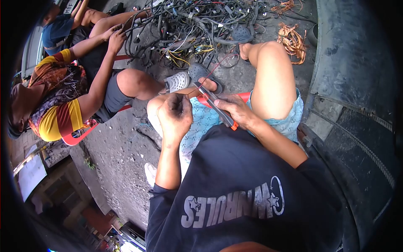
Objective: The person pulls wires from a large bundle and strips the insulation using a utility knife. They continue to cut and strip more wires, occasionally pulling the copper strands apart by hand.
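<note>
My right hand (238, 110) is closed around a box cutter (217, 105) with a grey and black body and an orange end. Its blade end points up and left, away from my body. A thin dark red wire (215, 67) runs down from the pile of wires past the cutter's tip toward my left hand (175, 114). The blackened fingers of that hand are pinched together on the wire's end, mostly hiding it. Both hands are above my lap, over light blue patterned shorts (200, 124).
A big tangle of cables (189, 29) lies on the ground ahead, with a bundle of stripped copper wire (292, 43) at its right. To my left a seated person (63, 96) handles black cables; another person (58, 29) sits beyond. A dark panel (357, 54) stands on my right.
</note>
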A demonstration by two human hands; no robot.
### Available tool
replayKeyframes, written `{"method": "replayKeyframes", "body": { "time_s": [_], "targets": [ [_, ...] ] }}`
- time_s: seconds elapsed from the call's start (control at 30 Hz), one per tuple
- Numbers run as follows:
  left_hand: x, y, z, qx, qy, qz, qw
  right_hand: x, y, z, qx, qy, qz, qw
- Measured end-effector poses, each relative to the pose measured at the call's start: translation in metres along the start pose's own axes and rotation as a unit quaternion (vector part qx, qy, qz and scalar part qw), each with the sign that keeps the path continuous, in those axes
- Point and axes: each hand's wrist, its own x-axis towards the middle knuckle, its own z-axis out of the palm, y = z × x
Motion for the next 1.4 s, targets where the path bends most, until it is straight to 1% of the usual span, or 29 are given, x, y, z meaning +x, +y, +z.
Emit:
{"method": "replayKeyframes", "body": {
  "time_s": [0.13, 0.23, 0.33, 0.4, 0.43, 0.5, 0.57, 0.6, 0.63, 0.73, 0.8, 0.87, 0.9, 0.93, 1.0, 1.07, 1.1, 1.17, 1.23, 1.33, 1.4],
  "targets": [
    [0.001, 0.003, -0.004, 0.007, -0.001, 0.007, 1.0, -0.006, -0.002, -0.001, 0.006, -0.015, 0.022, 1.0],
    [0.002, 0.004, -0.005, 0.032, -0.003, 0.016, 0.999, -0.012, -0.007, -0.001, -0.012, 0.007, 0.05, 0.999],
    [0.002, 0.007, -0.005, 0.005, -0.009, -0.009, 1.0, -0.014, -0.007, -0.002, -0.015, 0.01, 0.064, 0.998],
    [0.002, 0.008, -0.005, 0.018, -0.012, -0.001, 1.0, -0.012, -0.004, 0.001, -0.025, 0.027, -0.013, 0.999],
    [0.003, 0.008, -0.005, 0.031, -0.015, 0.009, 0.999, -0.008, -0.004, 0.0, -0.025, 0.027, -0.013, 0.999],
    [0.003, 0.014, -0.005, 0.034, -0.018, 0.014, 0.999, 0.004, -0.002, -0.003, -0.11, 0.028, -0.064, 0.991],
    [0.004, 0.014, -0.004, 0.035, -0.021, 0.023, 0.999, 0.018, 0.009, -0.002, -0.129, 0.033, -0.078, 0.988],
    [0.003, 0.009, -0.002, 0.008, -0.011, 0.016, 1.0, 0.022, 0.013, -0.002, -0.149, 0.038, -0.09, 0.984],
    [0.003, 0.005, -0.001, -0.02, -0.002, 0.008, 1.0, 0.018, 0.009, 0.0, -0.149, 0.036, -0.063, 0.986],
    [0.002, 0.001, -0.002, -0.008, 0.003, 0.008, 1.0, 0.02, 0.022, -0.001, -0.137, 0.015, -0.092, 0.986],
    [0.001, 0.001, -0.002, -0.01, 0.002, 0.005, 1.0, 0.011, 0.018, 0.0, -0.156, 0.027, -0.093, 0.983],
    [0.001, 0.0, -0.001, -0.012, 0.001, 0.001, 1.0, 0.003, 0.014, 0.0, -0.157, 0.024, -0.049, 0.986],
    [0.002, -0.002, 0.0, -0.032, 0.001, -0.003, 0.999, 0.001, 0.013, -0.001, -0.157, 0.024, -0.048, 0.986],
    [0.002, -0.002, 0.001, -0.051, 0.002, -0.006, 0.999, -0.001, 0.012, -0.002, -0.145, 0.022, -0.038, 0.988],
    [0.002, -0.002, -0.001, -0.048, 0.0, -0.012, 0.999, -0.004, 0.009, 0.0, -0.133, 0.019, -0.027, 0.991],
    [0.002, -0.002, -0.002, -0.044, -0.001, -0.017, 0.999, -0.008, 0.007, 0.003, -0.077, 0.029, -0.016, 0.997],
    [0.002, -0.002, -0.003, -0.036, -0.005, -0.018, 0.999, -0.007, 0.007, 0.003, -0.077, 0.028, -0.016, 0.997],
    [0.001, 0.0, -0.004, -0.027, -0.007, -0.019, 0.999, -0.001, 0.008, 0.001, -0.061, 0.024, -0.052, 0.996],
    [0.001, 0.01, -0.004, 0.001, -0.004, -0.011, 1.0, 0.007, 0.005, 0.003, -0.071, 0.022, -0.041, 0.996],
    [0.002, 0.009, -0.004, -0.004, 0.007, 0.008, 1.0, 0.01, 0.009, 0.004, -0.07, 0.017, -0.029, 0.997],
    [0.003, 0.007, -0.004, -0.016, 0.007, 0.001, 1.0, 0.01, 0.013, 0.004, -0.063, 0.012, -0.027, 0.998]
  ]
}}
